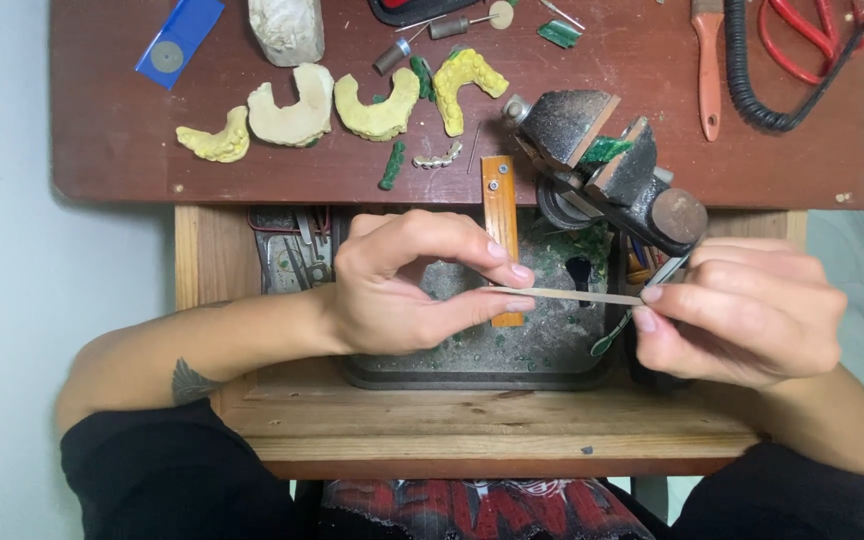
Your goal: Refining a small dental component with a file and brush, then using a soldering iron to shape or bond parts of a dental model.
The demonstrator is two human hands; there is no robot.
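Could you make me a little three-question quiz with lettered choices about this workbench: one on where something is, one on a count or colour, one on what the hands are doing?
1. Where does the small metal vise sit?
A. at the front edge of the brown tabletop
B. inside the open drawer
C. on the person's lap

2. How many yellowish dental casts lie in a row on the tabletop?
A. one
B. four
C. seven

3. How is the thin flat strip held?
A. lying loose in the tray
B. clamped in the vise
C. pinched at both ends by both hands

Answers:
1 A, the vise stands on the tabletop's near edge, above the dark tray.
2 B, four arch-shaped casts lie side by side.
3 C, the left hand pinches one end with its fingers and the right hand the other.
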